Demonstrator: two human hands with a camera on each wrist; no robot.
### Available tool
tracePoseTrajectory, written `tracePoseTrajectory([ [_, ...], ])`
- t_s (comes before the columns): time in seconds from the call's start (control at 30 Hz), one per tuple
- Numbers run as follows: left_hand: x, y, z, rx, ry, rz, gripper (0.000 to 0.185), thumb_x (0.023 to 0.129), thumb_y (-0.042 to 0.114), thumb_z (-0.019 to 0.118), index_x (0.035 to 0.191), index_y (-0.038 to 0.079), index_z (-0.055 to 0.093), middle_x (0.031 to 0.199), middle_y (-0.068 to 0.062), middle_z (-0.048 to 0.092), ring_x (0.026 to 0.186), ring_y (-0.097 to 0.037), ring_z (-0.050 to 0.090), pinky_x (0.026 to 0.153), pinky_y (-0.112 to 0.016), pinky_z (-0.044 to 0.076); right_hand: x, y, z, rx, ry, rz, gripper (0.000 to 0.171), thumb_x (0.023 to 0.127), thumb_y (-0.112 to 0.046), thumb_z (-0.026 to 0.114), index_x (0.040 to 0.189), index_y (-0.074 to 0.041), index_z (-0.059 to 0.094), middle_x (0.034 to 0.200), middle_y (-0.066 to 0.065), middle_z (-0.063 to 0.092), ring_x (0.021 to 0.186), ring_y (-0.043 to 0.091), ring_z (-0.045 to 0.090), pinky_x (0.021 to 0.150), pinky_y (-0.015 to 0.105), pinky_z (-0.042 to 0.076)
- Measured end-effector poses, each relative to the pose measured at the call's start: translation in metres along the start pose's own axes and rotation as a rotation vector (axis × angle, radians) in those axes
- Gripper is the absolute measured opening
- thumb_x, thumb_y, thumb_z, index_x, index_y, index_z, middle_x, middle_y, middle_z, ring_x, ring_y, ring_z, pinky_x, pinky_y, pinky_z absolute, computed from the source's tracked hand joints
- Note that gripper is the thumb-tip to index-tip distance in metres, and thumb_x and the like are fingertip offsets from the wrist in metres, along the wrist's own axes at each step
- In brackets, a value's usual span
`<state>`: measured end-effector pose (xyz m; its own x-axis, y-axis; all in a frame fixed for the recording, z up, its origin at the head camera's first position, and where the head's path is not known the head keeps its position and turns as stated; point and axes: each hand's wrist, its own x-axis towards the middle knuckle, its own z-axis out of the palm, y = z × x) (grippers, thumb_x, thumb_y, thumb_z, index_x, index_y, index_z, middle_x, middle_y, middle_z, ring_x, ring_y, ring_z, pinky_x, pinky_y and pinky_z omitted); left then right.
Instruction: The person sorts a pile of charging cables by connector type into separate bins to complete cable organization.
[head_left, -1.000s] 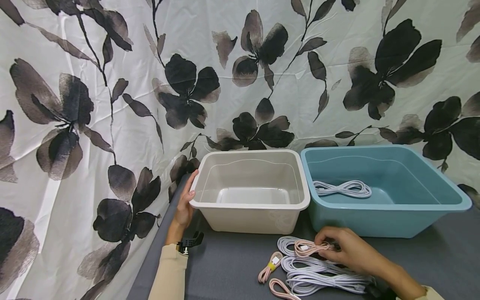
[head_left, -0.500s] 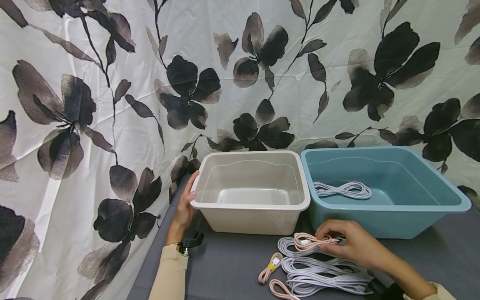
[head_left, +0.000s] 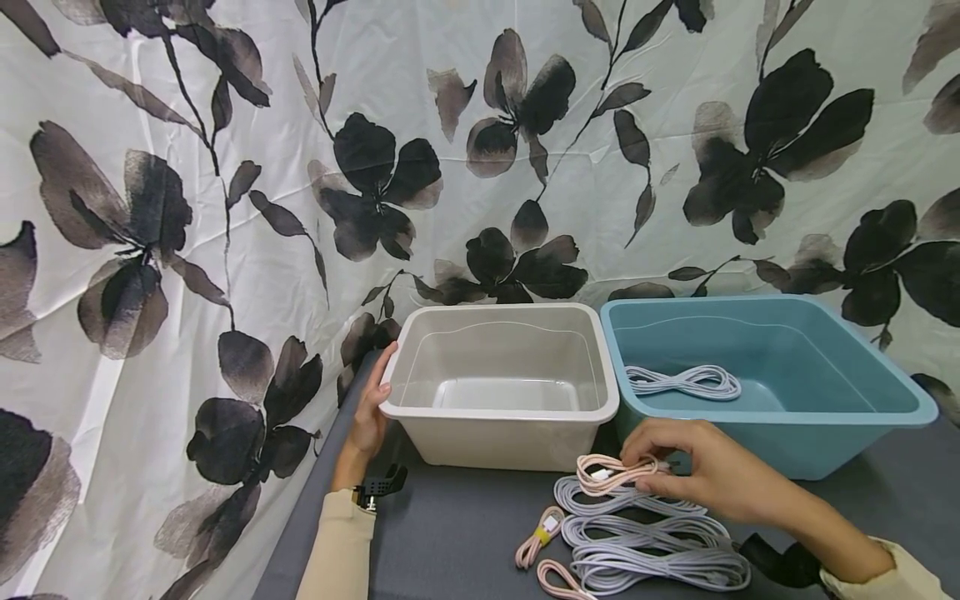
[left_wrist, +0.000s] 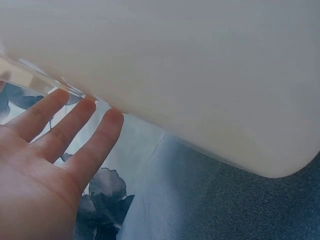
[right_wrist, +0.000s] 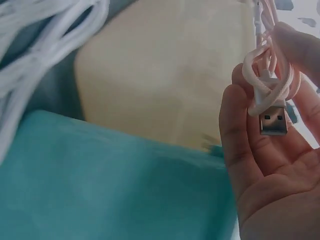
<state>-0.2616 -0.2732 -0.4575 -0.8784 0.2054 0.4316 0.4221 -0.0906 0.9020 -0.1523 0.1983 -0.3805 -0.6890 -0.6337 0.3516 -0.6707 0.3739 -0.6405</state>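
Note:
My right hand [head_left: 701,467] pinches a coiled pink USB cable [head_left: 606,476] between thumb and fingers, above the cable pile. Its metal USB plug [right_wrist: 273,121] shows in the right wrist view. Below it several white coiled cables [head_left: 652,554] are stacked on the grey cloth. To their left lie a pink cable bundle with a yellow tie [head_left: 538,537] and another pink cable loop [head_left: 561,581]. My left hand [head_left: 369,414] rests at the left side of the beige bin [head_left: 498,437], its fingers straight, fingertips right at the rim in the left wrist view.
The blue bin [head_left: 757,446] stands right of the beige one, their rims close together. A white coiled cable [head_left: 686,382] lies inside the blue bin. Behind both hangs a floral curtain [head_left: 592,192]. Grey cloth [head_left: 450,525] covers the surface in front.
My right hand has lifted the pink cable off the white ones and moved slightly up, toward the bins. The left hand stays at the beige bin.

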Motion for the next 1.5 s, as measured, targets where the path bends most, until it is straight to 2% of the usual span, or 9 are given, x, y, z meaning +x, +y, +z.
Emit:
tracePoseTrajectory([
  [0.27, 0.0, 0.0, 0.001, 0.0, -0.001, -0.002, 0.073, 0.094, 0.022, 0.034, 0.165, 0.015, 0.018, 0.166, -0.011, 0.025, 0.138, -0.034, 0.038, 0.103, -0.039, 0.042, 0.02, -0.023, -0.031, -0.085, 0.048, -0.084, 0.03, 0.086, -0.013, 0.08, 0.111, -0.028, 0.071, 0.101, -0.014, 0.069, 0.083, 0.004, 0.057, 0.067, 0.025, 0.047],
  [0.47, 0.0, 0.0, 0.0, -0.009, 0.002, -0.004, 0.073, 0.094, 0.024, 0.035, 0.165, 0.017, 0.02, 0.166, -0.011, 0.025, 0.138, -0.033, 0.039, 0.103, -0.038, 0.042, 0.042, -0.028, -0.055, -0.105, 0.051, -0.067, 0.031, 0.086, -0.011, 0.079, 0.111, -0.029, 0.072, 0.105, -0.014, 0.07, 0.087, 0.005, 0.06, 0.073, 0.025, 0.05],
  [0.57, 0.0, -0.001, -0.001, -0.008, 0.002, -0.004, 0.073, 0.094, 0.024, 0.035, 0.165, 0.017, 0.02, 0.166, -0.013, 0.024, 0.137, -0.03, 0.039, 0.102, -0.037, 0.042, 0.054, -0.027, -0.065, -0.092, 0.039, -0.041, 0.028, 0.088, -0.01, 0.078, 0.11, -0.026, 0.073, 0.104, -0.012, 0.07, 0.087, 0.007, 0.061, 0.075, 0.025, 0.051],
  [0.67, 0.0, -0.001, 0.0, -0.011, 0.003, -0.005, 0.073, 0.094, 0.024, 0.034, 0.165, 0.017, 0.02, 0.166, -0.013, 0.024, 0.137, -0.028, 0.039, 0.103, -0.036, 0.041, 0.068, -0.023, -0.073, -0.082, 0.029, -0.009, 0.025, 0.089, -0.01, 0.077, 0.11, -0.023, 0.074, 0.104, -0.008, 0.07, 0.085, 0.01, 0.061, 0.071, 0.026, 0.05],
  [0.83, -0.001, 0.001, 0.0, -0.019, 0.01, -0.004, 0.073, 0.093, 0.023, 0.034, 0.165, 0.016, 0.02, 0.166, -0.012, 0.024, 0.137, -0.028, 0.039, 0.103, -0.037, 0.041, 0.093, -0.017, -0.082, -0.058, 0.023, 0.082, 0.019, 0.09, -0.013, 0.076, 0.109, -0.017, 0.076, 0.101, 0.001, 0.07, 0.078, 0.015, 0.059, 0.065, 0.027, 0.049],
  [1.0, 0.0, 0.001, 0.001, -0.023, 0.003, -0.005, 0.072, 0.094, 0.023, 0.034, 0.165, 0.017, 0.02, 0.166, -0.012, 0.024, 0.137, -0.027, 0.039, 0.104, -0.037, 0.041, 0.116, -0.009, -0.089, -0.059, 0.01, 0.163, 0.021, 0.092, -0.018, 0.075, 0.112, -0.013, 0.075, 0.097, 0.008, 0.068, 0.074, 0.018, 0.054, 0.064, 0.027, 0.047],
  [1.27, 0.001, 0.003, 0.0, -0.014, 0.01, -0.007, 0.072, 0.094, 0.023, 0.035, 0.164, 0.018, 0.022, 0.166, -0.012, 0.025, 0.136, -0.027, 0.039, 0.103, -0.038, 0.041, 0.147, 0.008, -0.087, -0.064, 0.004, 0.246, 0.021, 0.093, -0.021, 0.075, 0.113, -0.014, 0.075, 0.102, 0.008, 0.068, 0.084, 0.023, 0.059, 0.069, 0.03, 0.05],
  [1.5, 0.002, 0.003, 0.001, -0.018, 0.005, -0.004, 0.073, 0.094, 0.024, 0.034, 0.164, 0.016, 0.021, 0.169, -0.012, 0.02, 0.143, -0.026, 0.034, 0.108, -0.036, 0.037, 0.162, 0.019, -0.082, -0.078, 0.022, 0.268, 0.022, 0.092, -0.022, 0.076, 0.112, -0.013, 0.075, 0.106, 0.008, 0.07, 0.087, 0.024, 0.058, 0.071, 0.033, 0.049],
])
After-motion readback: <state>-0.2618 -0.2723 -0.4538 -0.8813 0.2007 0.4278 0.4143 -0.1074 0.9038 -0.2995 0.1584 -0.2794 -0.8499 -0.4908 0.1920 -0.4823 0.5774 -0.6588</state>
